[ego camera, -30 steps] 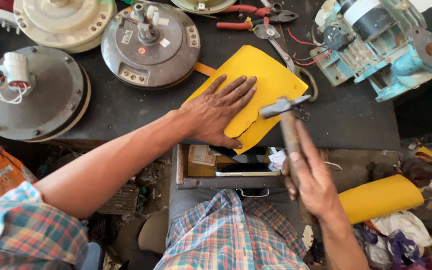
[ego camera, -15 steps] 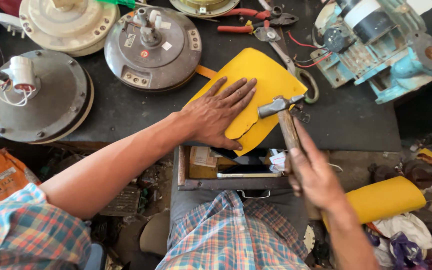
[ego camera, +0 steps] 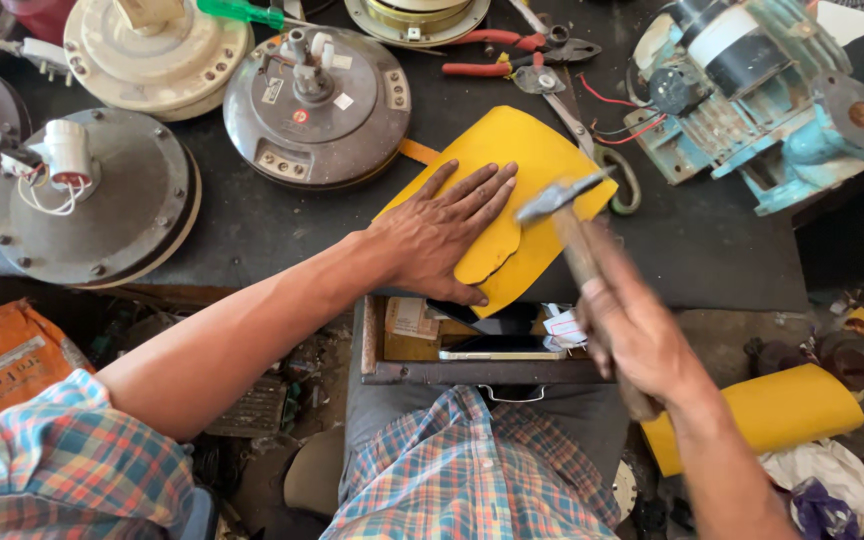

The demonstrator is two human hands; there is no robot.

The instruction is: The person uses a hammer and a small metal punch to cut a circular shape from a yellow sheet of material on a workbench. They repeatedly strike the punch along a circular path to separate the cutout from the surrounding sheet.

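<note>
Yellow sheet (ego camera: 542, 165) lies flat on the dark desk (ego camera: 252, 215) under the spread left hand (ego camera: 442, 235), while the right hand (ego camera: 637, 335), clamped on the hammer (ego camera: 577, 240), has brought its head lower, so a blow seems near.

Under the left hand (ego camera: 442, 235) lay a yellow sheet (ego camera: 532, 165), matt, smooth and paper-like. The right hand (ego camera: 642, 335) gripped a hammer (ego camera: 572, 230) with a dull grey metal head and worn wooden handle. Beyond the left hand sat 1 motor housing (ego camera: 317, 105) of matt, dusty brown metal on a black, matt bench top (ego camera: 712, 250).
</note>
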